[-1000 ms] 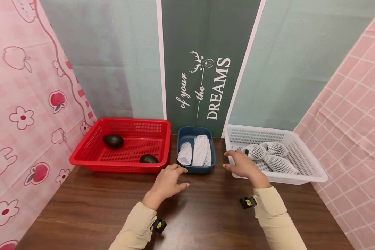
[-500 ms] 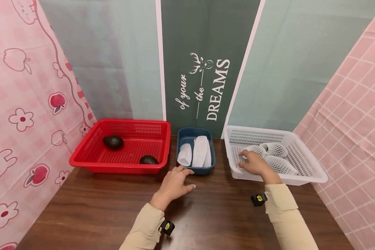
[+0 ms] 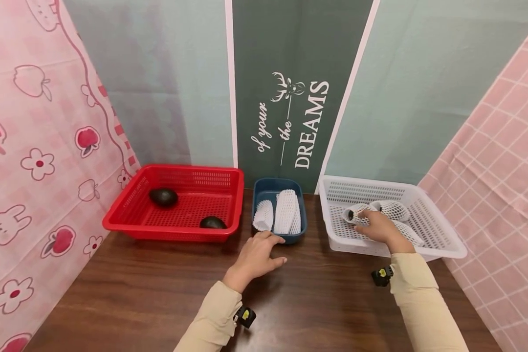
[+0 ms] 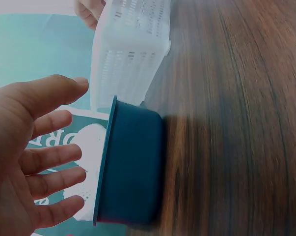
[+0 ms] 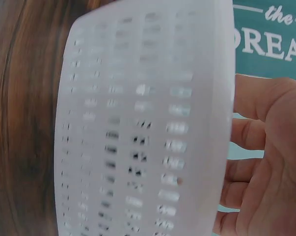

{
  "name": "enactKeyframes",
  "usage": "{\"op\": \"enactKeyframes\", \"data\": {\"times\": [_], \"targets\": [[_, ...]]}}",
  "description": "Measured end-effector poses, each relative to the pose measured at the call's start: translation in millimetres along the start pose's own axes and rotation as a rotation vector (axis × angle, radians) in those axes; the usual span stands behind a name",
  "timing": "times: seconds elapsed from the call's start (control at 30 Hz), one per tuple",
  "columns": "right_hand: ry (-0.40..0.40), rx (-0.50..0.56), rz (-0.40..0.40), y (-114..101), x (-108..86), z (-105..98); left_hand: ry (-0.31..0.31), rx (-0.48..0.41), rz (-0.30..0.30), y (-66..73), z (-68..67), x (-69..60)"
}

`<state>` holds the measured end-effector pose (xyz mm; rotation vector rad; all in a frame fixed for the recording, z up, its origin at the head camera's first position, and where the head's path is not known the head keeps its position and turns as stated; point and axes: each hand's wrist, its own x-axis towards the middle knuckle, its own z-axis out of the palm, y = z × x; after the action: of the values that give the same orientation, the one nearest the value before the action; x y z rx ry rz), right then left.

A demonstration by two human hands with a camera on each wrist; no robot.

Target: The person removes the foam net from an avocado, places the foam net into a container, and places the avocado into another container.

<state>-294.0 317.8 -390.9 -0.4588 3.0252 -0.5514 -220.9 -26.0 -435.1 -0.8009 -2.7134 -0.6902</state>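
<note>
A green cloth (image 3: 264,39) with white lettering hangs behind a dark wooden table (image 3: 308,303), between a pink fruit-and-flower cloth (image 3: 35,122) on the left and a pink checked one (image 3: 506,171) on the right. My right hand (image 3: 377,227) reaches over the near rim of the white basket (image 3: 356,246), thumb and fingertips at a dark fruit in a foam net (image 3: 358,213) at its left. I cannot tell whether I grip it; in the right wrist view the basket wall hides my fingertips. Two more netted fruits (image 3: 395,210) lie in the same basket. My left hand (image 3: 256,255) holds nothing, fingers loosely spread, at the near side of the blue bin (image 3: 273,184); whether they touch its rim is unclear. White foam nets (image 3: 286,212) lie inside that bin. Farther left, the red basket (image 3: 171,233) holds two bare, dark avocados (image 3: 163,197), one far left, one near right.
</note>
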Motion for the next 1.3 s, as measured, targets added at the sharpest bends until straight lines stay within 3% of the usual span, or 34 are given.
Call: {"op": "enactKeyframes", "data": {"times": [0.5,0.83,1.3], "targets": [[-0.017,-0.052,0.111,32.9,-1.5,-12.3,0.004,-0.008,0.089,16.5,7.1,17.4],[-0.020,-0.065,0.177,68.7,-3.8,-22.4,0.001,-0.023,0.120,23.1,11.5,27.6],[-0.065,-0.033,0.324,100.3,-17.2,-18.1,-0.020,-0.043,0.130,31.7,37.0,34.4]]}}
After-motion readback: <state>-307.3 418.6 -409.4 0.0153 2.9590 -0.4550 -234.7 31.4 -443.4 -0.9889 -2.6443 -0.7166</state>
